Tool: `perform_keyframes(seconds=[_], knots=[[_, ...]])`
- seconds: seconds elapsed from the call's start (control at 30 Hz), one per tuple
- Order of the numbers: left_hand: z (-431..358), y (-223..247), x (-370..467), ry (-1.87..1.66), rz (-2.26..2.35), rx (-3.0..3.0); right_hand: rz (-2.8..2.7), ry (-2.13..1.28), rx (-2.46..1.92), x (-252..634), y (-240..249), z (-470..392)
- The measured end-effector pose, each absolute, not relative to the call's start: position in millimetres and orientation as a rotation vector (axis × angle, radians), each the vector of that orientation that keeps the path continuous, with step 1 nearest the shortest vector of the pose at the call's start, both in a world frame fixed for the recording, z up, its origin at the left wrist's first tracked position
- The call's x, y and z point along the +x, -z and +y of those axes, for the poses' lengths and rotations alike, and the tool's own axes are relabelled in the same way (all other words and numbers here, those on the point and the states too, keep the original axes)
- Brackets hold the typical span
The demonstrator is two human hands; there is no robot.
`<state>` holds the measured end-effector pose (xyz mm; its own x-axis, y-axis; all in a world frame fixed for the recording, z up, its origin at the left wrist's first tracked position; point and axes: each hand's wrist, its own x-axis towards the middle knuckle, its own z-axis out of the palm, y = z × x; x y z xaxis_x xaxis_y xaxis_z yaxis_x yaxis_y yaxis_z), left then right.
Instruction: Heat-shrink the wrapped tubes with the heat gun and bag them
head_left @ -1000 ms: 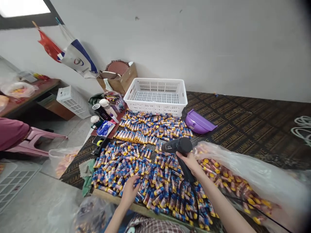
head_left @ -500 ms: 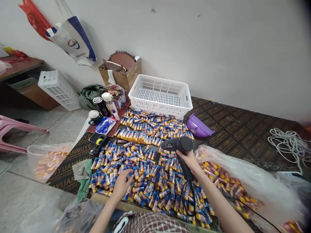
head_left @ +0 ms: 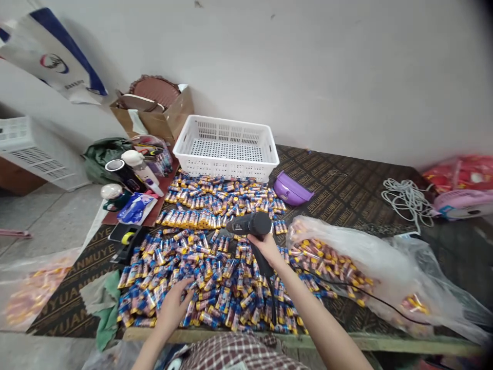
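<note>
Black dryer held low over a crowded spread of tubes

Across the dark, letter-printed counter [head_left: 362, 192] lies a broad spread of small blue-and-yellow tubes [head_left: 215, 277], heaped near the person and more neatly lined up farther off. They reach the near edge; a sweep of the forearm there could send some over.

To the right slumps a clear plastic bag [head_left: 370, 252], with more tubes showing through it. If tugged, its loose mouth could spill them into the spread. Behind the tubes sits a white basket [head_left: 231, 167], and beside them a purple scoop [head_left: 291, 190].

The black dryer [head_left: 248, 224] is wrapped by the right hand [head_left: 265, 246] at its handle, nozzle toward the left. Whether it is blowing cannot be seen; if hot, lingering too close could warp the plastic, and a strong draught might roll loose tubes out of line.

The left hand [head_left: 173, 306] rests half-curled on the heap, near enough to catch heat should the nozzle swing back; whether it pinches a tube, I cannot tell. Thinnest of all, a black cord [head_left: 385, 300] crosses the bag and could snag or drag tubes.
</note>
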<state>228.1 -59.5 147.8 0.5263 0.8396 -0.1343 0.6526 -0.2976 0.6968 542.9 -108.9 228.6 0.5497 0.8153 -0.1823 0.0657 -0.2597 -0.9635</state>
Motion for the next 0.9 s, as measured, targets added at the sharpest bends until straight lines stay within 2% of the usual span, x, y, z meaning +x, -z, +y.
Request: perform_keyframes(seconds=[0.47, 0.63, 0.9], knots=[[-67.9, -161.9, 270.2, -0.187, 1.116, 2.135, -0.486, -0.550, -1.889, 650.3, -222.4, -212.9], [-70.5, -165.0, 274.0, -0.199, 1.118, 2.139, -0.457, -0.543, -1.908, 662.9, -221.2, -204.6], [-72.3, -174.3, 271.9, -0.180, 1.128, 2.114, -0.550, -0.815, -1.768, 626.4, -215.8, -146.1]])
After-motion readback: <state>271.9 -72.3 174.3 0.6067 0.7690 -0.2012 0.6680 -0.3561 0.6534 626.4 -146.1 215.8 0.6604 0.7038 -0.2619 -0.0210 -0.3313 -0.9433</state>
